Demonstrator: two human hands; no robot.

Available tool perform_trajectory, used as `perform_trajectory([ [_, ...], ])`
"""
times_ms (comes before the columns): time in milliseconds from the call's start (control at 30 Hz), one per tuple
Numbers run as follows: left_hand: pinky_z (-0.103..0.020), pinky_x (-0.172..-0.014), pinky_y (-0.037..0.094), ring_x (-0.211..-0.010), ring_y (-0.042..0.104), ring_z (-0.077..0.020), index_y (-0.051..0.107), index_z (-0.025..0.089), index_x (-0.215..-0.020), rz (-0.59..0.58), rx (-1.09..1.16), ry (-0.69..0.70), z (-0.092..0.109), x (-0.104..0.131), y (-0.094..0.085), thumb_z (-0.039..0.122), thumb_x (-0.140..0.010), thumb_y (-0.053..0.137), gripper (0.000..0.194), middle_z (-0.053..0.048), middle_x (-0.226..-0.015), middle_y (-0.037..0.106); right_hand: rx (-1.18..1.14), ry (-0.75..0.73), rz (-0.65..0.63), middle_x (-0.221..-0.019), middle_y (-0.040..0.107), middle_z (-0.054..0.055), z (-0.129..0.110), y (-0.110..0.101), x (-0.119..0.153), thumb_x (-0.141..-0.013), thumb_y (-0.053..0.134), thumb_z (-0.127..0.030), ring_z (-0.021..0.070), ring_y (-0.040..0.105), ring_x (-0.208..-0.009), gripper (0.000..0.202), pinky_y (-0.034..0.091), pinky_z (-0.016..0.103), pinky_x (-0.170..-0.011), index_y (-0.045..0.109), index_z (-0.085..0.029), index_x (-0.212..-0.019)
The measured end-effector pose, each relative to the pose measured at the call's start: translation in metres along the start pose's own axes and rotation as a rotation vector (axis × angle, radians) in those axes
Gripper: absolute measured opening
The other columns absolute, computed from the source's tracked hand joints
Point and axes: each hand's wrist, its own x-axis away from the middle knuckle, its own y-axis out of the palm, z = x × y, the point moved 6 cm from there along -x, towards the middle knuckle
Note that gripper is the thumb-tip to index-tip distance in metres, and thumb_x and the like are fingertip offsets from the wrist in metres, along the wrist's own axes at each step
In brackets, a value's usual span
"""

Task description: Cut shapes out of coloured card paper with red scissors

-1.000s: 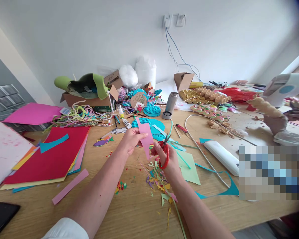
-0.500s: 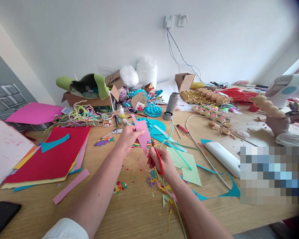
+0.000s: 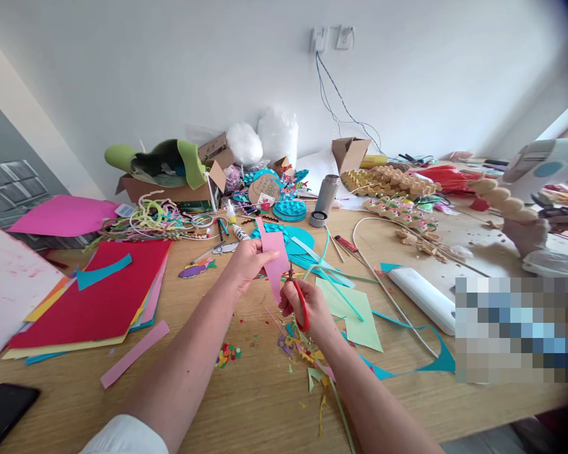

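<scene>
Left hand [image 3: 247,261] pinching the angular pink paper piece [image 3: 275,255], held up above the wooden table [image 3: 260,410] | right hand [image 3: 315,310] gripping the red-handled metal scissors [image 3: 303,310], blades right by the paper's edge, contact unclear | the danger: thin, one-sided grip could let the sheet flex, sending a cut crooked; fingers so near the blades risk a nick!

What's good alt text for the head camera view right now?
A person's bare left hand holds a pink paper piece while the right hand grips red-handled scissors beside it, above a wooden table strewn with colorful paper scraps.
</scene>
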Motion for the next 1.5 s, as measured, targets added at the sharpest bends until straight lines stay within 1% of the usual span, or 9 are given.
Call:
perform_trajectory([
  [200,-0.028,-0.052,0.051,-0.053,0.064,-0.0178,0.069,0.011,-0.075,0.000,0.002,-0.016,0.0009,0.0015,0.0003,0.031,-0.052,0.082,0.033,-0.004,-0.062,0.070,-0.008,0.007,0.002,-0.056,0.058,0.002,-0.0032,0.0005,0.0004,-0.080,0.054,-0.066,0.0125,0.056,-0.048,0.051,0.042,0.022,-0.046,0.054,-0.017,-0.066],
  [333,-0.026,-0.052,0.050,-0.053,0.063,-0.0161,0.069,0.012,-0.074,0.000,-0.002,-0.013,0.0007,0.0006,-0.0002,0.031,-0.051,0.082,0.032,-0.003,-0.062,0.070,-0.050,0.003,-0.001,-0.055,0.058,0.001,-0.0012,0.0009,0.0000,-0.081,0.052,-0.068,0.0119,0.055,-0.046,0.053,0.042,0.021,-0.045,0.055,-0.017,-0.068],
  [433,-0.026,-0.052,0.049,-0.052,0.062,-0.0156,0.069,0.012,-0.074,-0.001,-0.002,-0.009,0.0004,0.0001,-0.0006,0.031,-0.051,0.082,0.032,-0.003,-0.062,0.070,-0.041,0.007,-0.001,-0.056,0.058,0.001,0.0001,0.0009,0.0003,-0.081,0.052,-0.067,0.0117,0.054,-0.046,0.052,0.041,0.021,-0.045,0.055,-0.017,-0.068],
  [600,-0.026,-0.051,0.049,-0.051,0.062,-0.0159,0.069,0.012,-0.074,-0.008,-0.009,-0.009,0.0006,0.0003,-0.0006,0.031,-0.052,0.081,0.032,-0.003,-0.060,0.069,0.000,0.015,0.010,-0.055,0.058,0.001,-0.0009,-0.0001,0.0017,-0.078,0.058,-0.064,0.0120,0.055,-0.046,0.049,0.041,0.022,-0.045,0.054,-0.017,-0.066],
  [867,-0.027,-0.053,0.050,-0.052,0.063,-0.0165,0.068,0.012,-0.072,-0.002,0.002,0.003,0.0016,0.0005,-0.0005,0.031,-0.052,0.082,0.031,-0.003,-0.060,0.068,0.005,0.053,0.051,-0.049,0.055,-0.001,0.0005,-0.0025,0.0018,-0.073,0.066,-0.057,0.0106,0.051,-0.039,0.044,0.039,0.020,-0.038,0.051,-0.018,-0.060],
  [1133,-0.027,-0.051,0.050,-0.052,0.063,-0.0169,0.067,0.013,-0.073,0.005,-0.001,-0.001,-0.0003,-0.0005,-0.0015,0.032,-0.052,0.082,0.032,-0.003,-0.061,0.068,-0.003,0.083,0.097,-0.042,0.051,-0.003,0.0033,-0.0043,0.0011,-0.068,0.070,-0.060,0.0094,0.046,-0.033,0.048,0.035,0.019,-0.033,0.047,-0.019,-0.056],
  [1400,-0.028,-0.052,0.050,-0.053,0.062,-0.0167,0.067,0.013,-0.073,0.010,-0.002,-0.016,-0.0005,0.0014,0.0002,0.032,-0.052,0.081,0.031,-0.003,-0.061,0.068,0.009,0.086,0.147,-0.038,0.044,-0.005,0.0036,-0.0072,0.0027,-0.066,0.071,-0.060,0.0091,0.043,-0.031,0.050,0.030,0.018,-0.030,0.044,-0.020,-0.054],
  [1500,-0.028,-0.052,0.050,-0.053,0.062,-0.0166,0.067,0.013,-0.073,0.011,-0.003,-0.016,-0.0005,0.0015,0.0005,0.032,-0.052,0.081,0.031,-0.003,-0.061,0.068,0.011,0.107,0.141,-0.039,0.046,-0.005,0.0019,-0.0063,0.0037,-0.066,0.069,-0.063,0.0098,0.044,-0.030,0.050,0.032,0.019,-0.030,0.046,-0.020,-0.055],
])
